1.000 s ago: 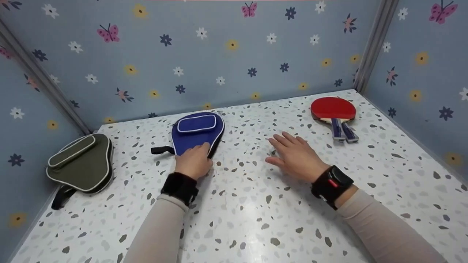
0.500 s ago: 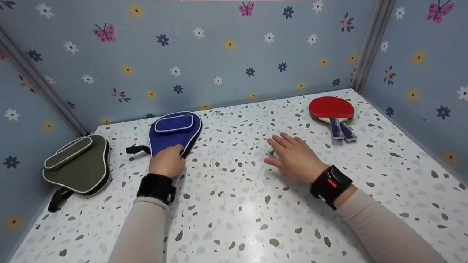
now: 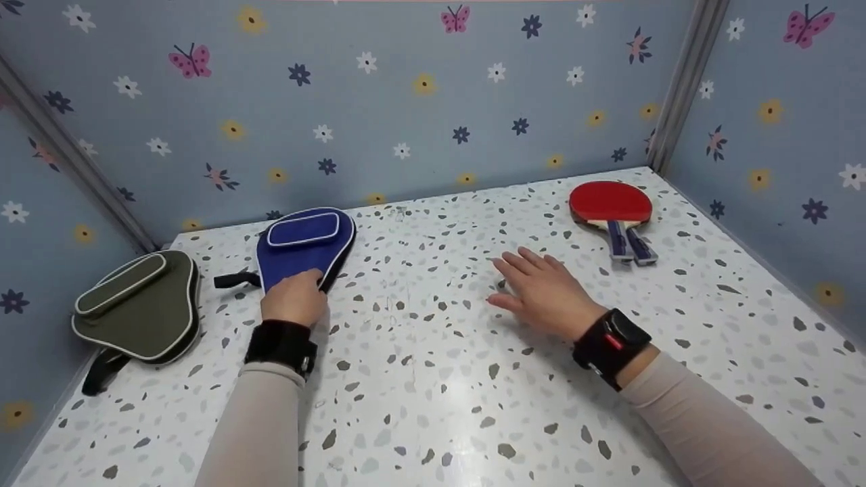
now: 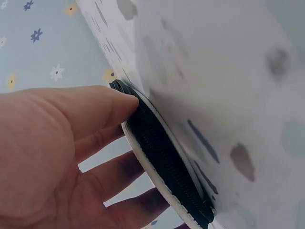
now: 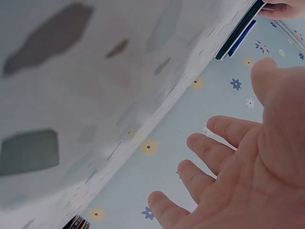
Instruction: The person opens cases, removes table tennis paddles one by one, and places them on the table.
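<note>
A blue table tennis paddle case (image 3: pixel 298 251) with white piping lies on the speckled table, its rounded end toward the back wall. My left hand (image 3: pixel 295 297) grips its narrow near end. In the left wrist view the thumb presses near the black zip edge (image 4: pixel 164 152), with the other fingers on the case's far face, partly hidden. My right hand (image 3: pixel 547 292) hovers palm down, fingers spread, with nothing in it. Beyond it, at the back right, two stacked table tennis paddles (image 3: pixel 611 201) lie with a red face up and blue handles toward me.
An olive green paddle case (image 3: pixel 145 318) with white piping and a black strap (image 3: pixel 101 370) lies at the left, close to the side wall. Flowered panels (image 3: pixel 406 101) enclose the speckled table (image 3: pixel 419 352) at the back and both sides.
My left hand has moved the blue paddle case left along the table, toward the olive green case. The right hand stays nearly where it was. The view has shifted slightly.
</note>
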A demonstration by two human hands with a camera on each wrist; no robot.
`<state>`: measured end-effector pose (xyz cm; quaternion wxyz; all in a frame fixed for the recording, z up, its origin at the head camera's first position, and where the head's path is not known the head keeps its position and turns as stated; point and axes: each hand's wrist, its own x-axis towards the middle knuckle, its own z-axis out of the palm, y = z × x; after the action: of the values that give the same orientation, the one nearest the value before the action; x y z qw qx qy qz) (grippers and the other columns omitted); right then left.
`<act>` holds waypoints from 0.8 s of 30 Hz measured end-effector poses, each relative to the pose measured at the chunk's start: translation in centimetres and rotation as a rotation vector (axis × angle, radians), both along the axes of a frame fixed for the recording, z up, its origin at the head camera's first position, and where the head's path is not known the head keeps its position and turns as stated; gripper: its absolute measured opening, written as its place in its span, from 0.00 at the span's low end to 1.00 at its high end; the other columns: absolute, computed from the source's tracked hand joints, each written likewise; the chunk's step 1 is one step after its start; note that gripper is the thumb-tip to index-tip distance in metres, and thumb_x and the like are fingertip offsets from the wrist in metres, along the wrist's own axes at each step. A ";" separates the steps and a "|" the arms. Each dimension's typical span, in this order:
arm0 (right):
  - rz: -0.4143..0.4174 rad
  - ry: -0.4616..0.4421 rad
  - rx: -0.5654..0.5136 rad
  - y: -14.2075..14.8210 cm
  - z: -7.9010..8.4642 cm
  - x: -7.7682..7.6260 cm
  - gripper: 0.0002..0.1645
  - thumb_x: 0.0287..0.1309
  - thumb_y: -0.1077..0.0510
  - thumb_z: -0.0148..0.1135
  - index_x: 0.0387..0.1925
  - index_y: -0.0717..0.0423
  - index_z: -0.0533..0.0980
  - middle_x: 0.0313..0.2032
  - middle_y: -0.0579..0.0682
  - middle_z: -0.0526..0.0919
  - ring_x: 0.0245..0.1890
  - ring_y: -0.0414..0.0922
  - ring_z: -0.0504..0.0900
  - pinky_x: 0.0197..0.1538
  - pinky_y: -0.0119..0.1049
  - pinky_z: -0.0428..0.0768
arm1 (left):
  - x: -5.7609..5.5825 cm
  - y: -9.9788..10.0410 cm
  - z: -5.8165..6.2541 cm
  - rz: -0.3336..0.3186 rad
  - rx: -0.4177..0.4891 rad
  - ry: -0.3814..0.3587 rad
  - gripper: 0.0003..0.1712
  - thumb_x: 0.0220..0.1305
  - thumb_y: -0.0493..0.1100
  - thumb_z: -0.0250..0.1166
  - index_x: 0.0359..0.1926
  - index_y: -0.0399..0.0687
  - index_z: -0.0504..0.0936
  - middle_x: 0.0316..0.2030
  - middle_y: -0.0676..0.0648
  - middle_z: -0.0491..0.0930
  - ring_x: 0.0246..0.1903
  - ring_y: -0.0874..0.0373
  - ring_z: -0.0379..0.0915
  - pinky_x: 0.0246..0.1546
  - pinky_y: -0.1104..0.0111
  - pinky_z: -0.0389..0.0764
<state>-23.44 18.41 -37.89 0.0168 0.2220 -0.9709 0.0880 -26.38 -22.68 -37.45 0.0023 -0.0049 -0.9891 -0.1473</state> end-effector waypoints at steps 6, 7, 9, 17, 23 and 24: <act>0.004 -0.001 -0.001 0.0 0.0 -0.1 0.48 0.84 0.32 0.52 0.87 0.57 0.58 0.85 0.61 0.58 0.86 0.63 0.51 0.83 0.66 0.50 | 0.1 -0.2 0.2 0.004 0.011 -0.004 0.27 0.76 0.38 0.56 0.71 0.35 0.78 0.63 0.26 0.82 0.61 0.25 0.79 0.57 0.30 0.78; 0.002 -0.004 0.000 0.0 0.0 -0.1 0.48 0.84 0.32 0.52 0.87 0.57 0.57 0.85 0.60 0.58 0.86 0.63 0.51 0.83 0.66 0.50 | 0.2 -0.1 0.2 0.005 0.010 -0.008 0.27 0.76 0.38 0.56 0.72 0.35 0.78 0.63 0.26 0.81 0.62 0.25 0.78 0.57 0.29 0.77; 0.000 -0.008 0.000 0.0 0.0 0.0 0.49 0.84 0.32 0.51 0.87 0.57 0.57 0.85 0.60 0.57 0.86 0.63 0.51 0.83 0.66 0.50 | 0.2 0.1 0.3 0.006 0.006 -0.019 0.28 0.77 0.40 0.55 0.73 0.34 0.76 0.64 0.26 0.81 0.63 0.24 0.77 0.58 0.28 0.77; 0.031 -0.010 -0.008 -1.0 0.0 0.0 0.48 0.83 0.33 0.53 0.87 0.57 0.58 0.85 0.59 0.58 0.86 0.62 0.51 0.84 0.65 0.50 | 0.6 0.1 0.6 0.027 0.011 -0.024 0.34 0.82 0.46 0.54 0.81 0.33 0.67 0.71 0.24 0.74 0.68 0.23 0.72 0.64 0.30 0.74; 0.073 -0.015 -0.028 -2.6 0.1 0.4 0.48 0.84 0.30 0.50 0.88 0.55 0.58 0.86 0.56 0.57 0.87 0.59 0.50 0.85 0.62 0.49 | 0.6 -0.8 1.0 0.060 -0.012 0.001 0.40 0.86 0.55 0.55 0.83 0.32 0.62 0.74 0.23 0.69 0.71 0.21 0.66 0.69 0.24 0.63; 0.081 -0.012 -0.027 -2.9 0.2 0.5 0.49 0.84 0.30 0.50 0.88 0.55 0.58 0.86 0.56 0.57 0.87 0.58 0.50 0.85 0.61 0.49 | 0.6 -1.0 1.0 0.068 -0.018 0.008 0.41 0.86 0.57 0.55 0.83 0.32 0.62 0.74 0.22 0.68 0.71 0.20 0.65 0.69 0.23 0.61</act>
<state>-22.92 15.52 -37.72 0.0102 0.2605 -0.9599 0.1032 -25.76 -23.69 -36.41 0.0113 0.0279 -0.9899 -0.1382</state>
